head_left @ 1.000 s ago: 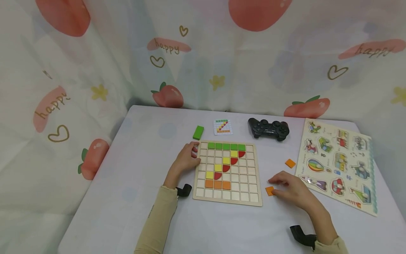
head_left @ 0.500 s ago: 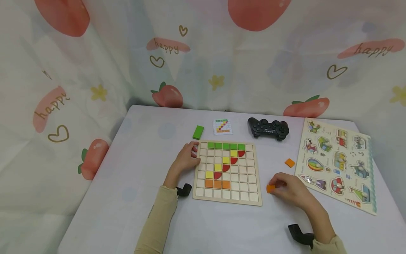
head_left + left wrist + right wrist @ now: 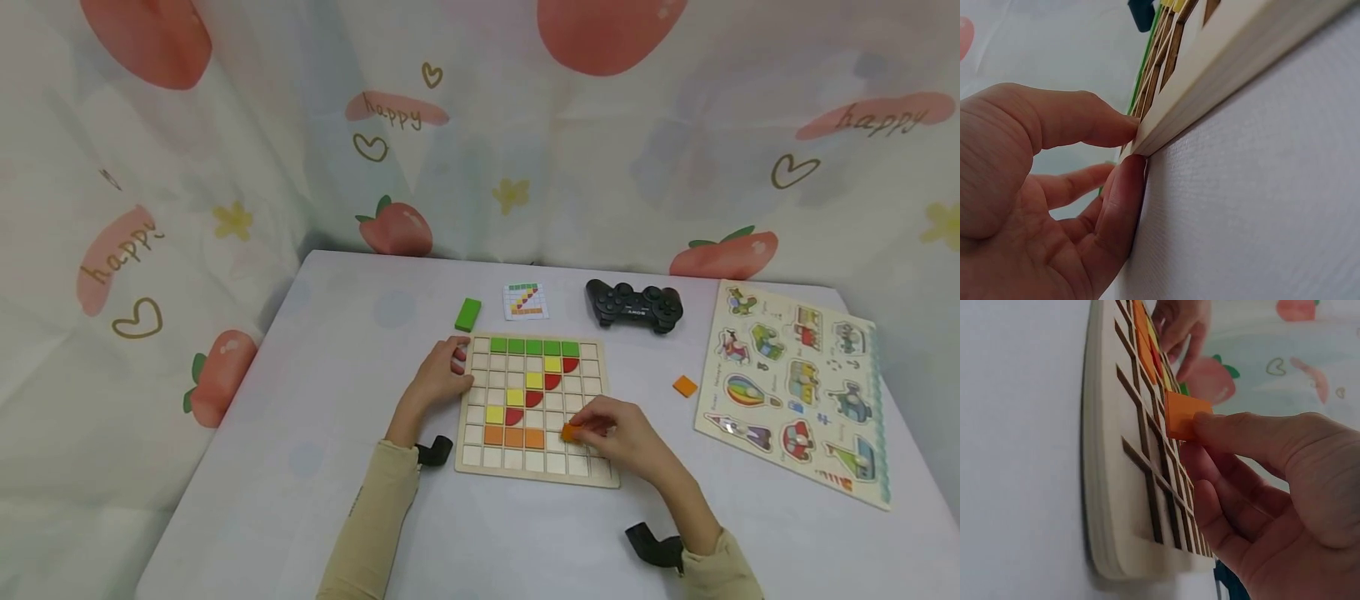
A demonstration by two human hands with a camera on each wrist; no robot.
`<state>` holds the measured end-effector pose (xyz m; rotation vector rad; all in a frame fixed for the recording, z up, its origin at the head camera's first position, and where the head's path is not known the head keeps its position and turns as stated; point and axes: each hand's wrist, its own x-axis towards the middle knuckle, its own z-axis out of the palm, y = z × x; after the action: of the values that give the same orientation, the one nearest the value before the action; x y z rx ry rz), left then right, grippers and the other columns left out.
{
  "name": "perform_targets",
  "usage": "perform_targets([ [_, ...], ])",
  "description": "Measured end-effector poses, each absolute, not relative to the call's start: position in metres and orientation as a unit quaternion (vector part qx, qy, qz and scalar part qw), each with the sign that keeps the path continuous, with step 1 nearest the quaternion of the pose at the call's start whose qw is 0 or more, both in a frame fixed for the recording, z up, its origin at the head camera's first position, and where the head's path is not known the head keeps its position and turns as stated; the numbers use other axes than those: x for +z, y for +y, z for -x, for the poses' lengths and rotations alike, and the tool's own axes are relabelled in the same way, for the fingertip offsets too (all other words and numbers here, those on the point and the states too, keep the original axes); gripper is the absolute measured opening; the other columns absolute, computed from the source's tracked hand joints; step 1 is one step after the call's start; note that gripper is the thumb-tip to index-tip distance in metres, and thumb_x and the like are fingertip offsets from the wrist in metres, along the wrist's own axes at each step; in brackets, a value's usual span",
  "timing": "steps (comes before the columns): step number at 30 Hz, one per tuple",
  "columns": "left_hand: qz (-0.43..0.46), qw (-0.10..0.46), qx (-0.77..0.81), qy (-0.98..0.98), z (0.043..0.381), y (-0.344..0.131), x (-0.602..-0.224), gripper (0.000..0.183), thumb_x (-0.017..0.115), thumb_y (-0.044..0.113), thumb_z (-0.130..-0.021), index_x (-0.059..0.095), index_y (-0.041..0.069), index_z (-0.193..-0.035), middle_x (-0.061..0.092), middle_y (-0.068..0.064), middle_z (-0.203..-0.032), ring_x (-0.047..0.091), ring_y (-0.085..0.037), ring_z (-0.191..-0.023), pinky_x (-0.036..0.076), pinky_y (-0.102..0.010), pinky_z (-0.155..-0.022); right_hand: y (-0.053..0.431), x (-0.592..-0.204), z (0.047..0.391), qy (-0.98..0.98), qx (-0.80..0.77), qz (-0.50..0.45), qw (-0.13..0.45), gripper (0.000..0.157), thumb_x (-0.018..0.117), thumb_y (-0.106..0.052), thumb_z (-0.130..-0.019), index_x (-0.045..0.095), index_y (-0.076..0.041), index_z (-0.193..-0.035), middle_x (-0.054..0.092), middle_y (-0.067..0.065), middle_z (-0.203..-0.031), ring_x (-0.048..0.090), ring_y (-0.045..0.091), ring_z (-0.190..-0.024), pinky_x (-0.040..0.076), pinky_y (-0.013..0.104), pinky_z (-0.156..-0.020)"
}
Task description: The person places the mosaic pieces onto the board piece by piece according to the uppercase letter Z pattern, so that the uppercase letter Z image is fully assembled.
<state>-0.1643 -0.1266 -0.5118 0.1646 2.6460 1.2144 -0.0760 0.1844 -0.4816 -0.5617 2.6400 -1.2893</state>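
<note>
A wooden grid board (image 3: 480,379) lies flat on the table, with green, yellow, red and orange pieces in some of its squares. My left hand (image 3: 437,377) holds the board's left edge, and in the left wrist view its thumb and a finger meet at the wooden rim (image 3: 1191,94). Between the thumb and fingers of my right hand (image 3: 630,433) an orange square tile (image 3: 1180,415) is pinched. That tile is over the board's lower right part, to the right of three orange tiles (image 3: 513,437) set in a row.
Behind the board are a green block (image 3: 468,315), a small pattern card (image 3: 526,301) and a black game controller (image 3: 634,306). Another orange tile (image 3: 685,386) lies to the right, beside a large picture puzzle board (image 3: 795,392). A printed curtain (image 3: 600,167) hangs behind the table.
My right hand has pinched the nearer orange tile off the table right of the board and carried it left, over the grid. My left hand stays at the board's edge.
</note>
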Motion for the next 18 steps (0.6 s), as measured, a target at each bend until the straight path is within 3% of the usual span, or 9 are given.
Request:
perform_targets([
  [7, -0.059, 0.113, 0.414, 0.901, 0.164, -0.127, -0.510, 0.065, 0.072, 0.008, -0.082, 0.047, 0.006, -0.142, 0.054, -0.010, -0.110, 0.058, -0.021, -0.094, 0.049, -0.035, -0.079, 0.165, -0.487, 0.075, 0.875, -0.422, 0.209, 0.111, 0.009, 0.075, -0.004, -0.084, 0.074, -0.010, -0.091, 0.063, -0.004, -0.086, 0.055, 0.008, -0.073, 0.049, 0.022, -0.065],
  [13, -0.060, 0.111, 0.417, 0.900, 0.163, -0.127, -0.509, 0.066, 0.072, 0.007, -0.081, 0.046, 0.005, -0.142, 0.054, -0.011, -0.109, 0.057, -0.022, -0.094, 0.049, -0.035, -0.078, 0.159, -0.487, 0.076, 0.889, -0.397, 0.200, 0.112, 0.009, 0.076, -0.004, -0.084, 0.073, -0.011, -0.089, 0.060, -0.005, -0.085, 0.053, 0.009, -0.073, 0.047, 0.023, -0.064],
  [18, -0.059, 0.112, 0.419, 0.899, 0.163, -0.126, -0.509, 0.065, 0.072, 0.007, -0.081, 0.047, 0.005, -0.142, 0.054, -0.010, -0.109, 0.057, -0.022, -0.094, 0.049, -0.035, -0.079, 0.165, -0.486, 0.080, 0.897, -0.392, 0.186, 0.084, 0.014, 0.076, -0.008, -0.085, 0.073, -0.009, -0.098, 0.061, -0.006, -0.087, 0.055, 0.010, -0.076, 0.048, 0.023, -0.067],
])
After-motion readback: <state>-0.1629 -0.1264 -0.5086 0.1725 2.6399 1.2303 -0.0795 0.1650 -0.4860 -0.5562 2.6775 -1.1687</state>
